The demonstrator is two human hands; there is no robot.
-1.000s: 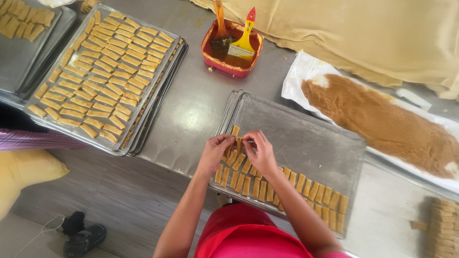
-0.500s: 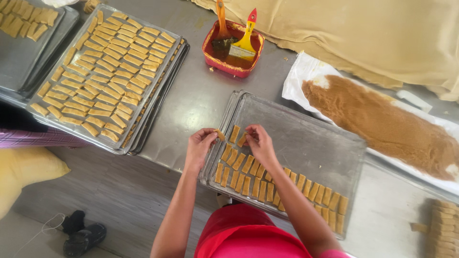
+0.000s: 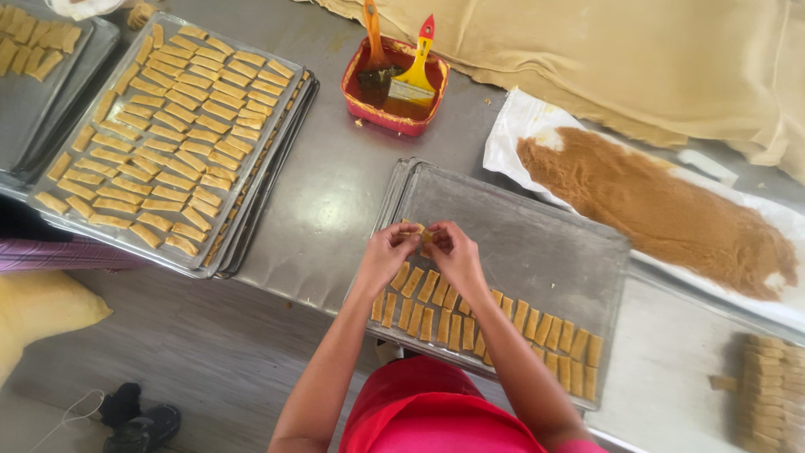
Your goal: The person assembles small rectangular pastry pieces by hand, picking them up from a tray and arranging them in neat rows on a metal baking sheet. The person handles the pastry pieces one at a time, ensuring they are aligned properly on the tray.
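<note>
Dough piece | pinched between left hand, right hand (above tray)

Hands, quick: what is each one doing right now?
Left hand: fingers closed on a small dough piece over the baking tray.
Right hand: pinching the same dough piece from the other side.

A rectangular grey metal baking tray lies on the steel table, rows of tan dough strips along its near edge. Both hands meet above the strips, left hand beside right hand, pinching a small dough piece. Left of it sits a full tray of dough strips; behind, a red tub with two brushes; to the right, a white sheet with brown crumb
</note>
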